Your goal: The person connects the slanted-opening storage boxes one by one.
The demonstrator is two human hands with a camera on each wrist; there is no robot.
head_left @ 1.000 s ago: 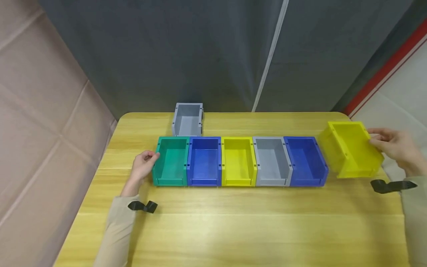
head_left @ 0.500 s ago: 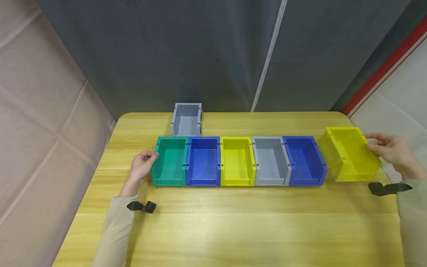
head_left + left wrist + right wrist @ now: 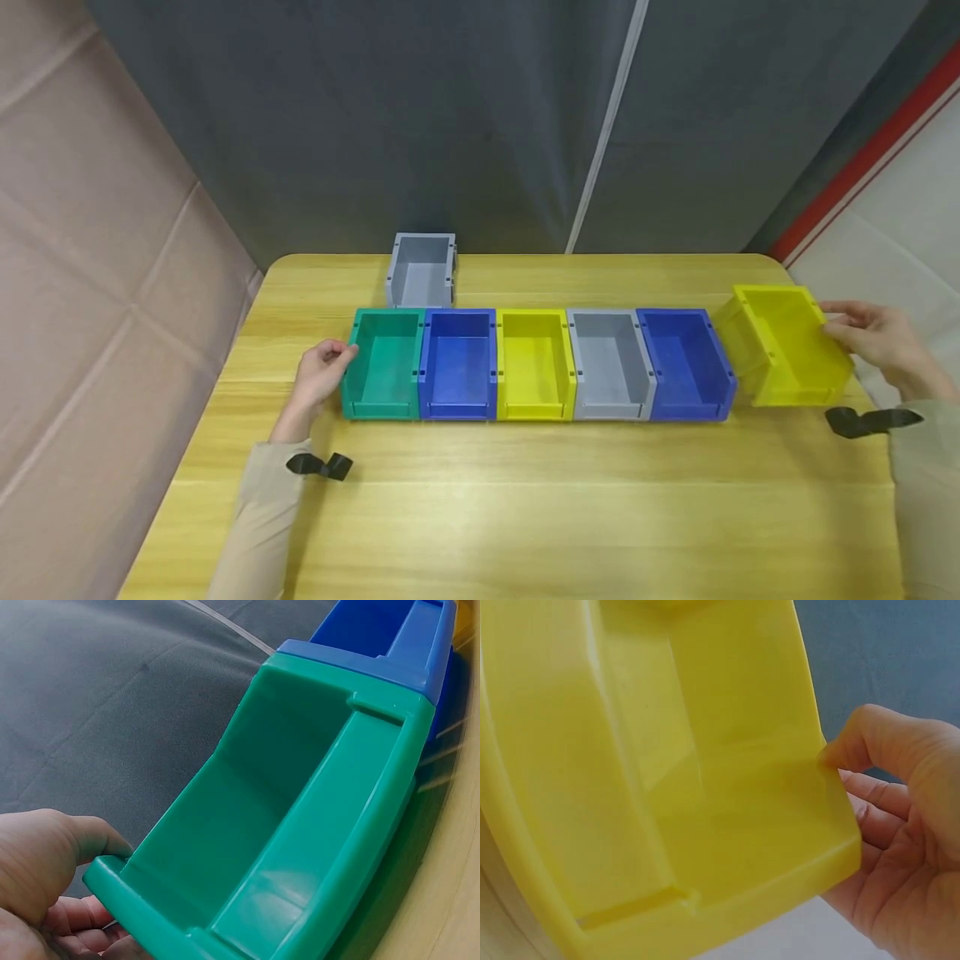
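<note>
Dark grey cloth (image 3: 375,125) hangs across the top of the frame behind a wooden table (image 3: 525,517), with a pale padded wall (image 3: 97,292) down the left side. Across the middle we see a row of bins standing side by side: the green bin (image 3: 386,367), the inner blue bin (image 3: 459,367), the middle yellow bin (image 3: 534,367), the near grey bin (image 3: 611,367) and, closing the right, the end blue bin (image 3: 686,367). We find the far grey bin (image 3: 420,271) behind the green one, upper left on the table.

At the right of the frame, the right hand (image 3: 885,342) pinches the loose yellow bin (image 3: 802,350) by its right wall, thumb at the rim and fingers outside. That bin tilts, its left side just beside the end blue bin; we cannot tell whether they touch. Left of the row, the left hand (image 3: 322,375) pinches the green bin's left wall between thumb and fingers.

We judge the step in hand to be joining the loose yellow bin to the row's right end, with the left hand bracing. As we read it, the next move calls for levelling that bin and lining up the neighbouring walls, while the bracing pinch keeps the row from sliding.
</note>
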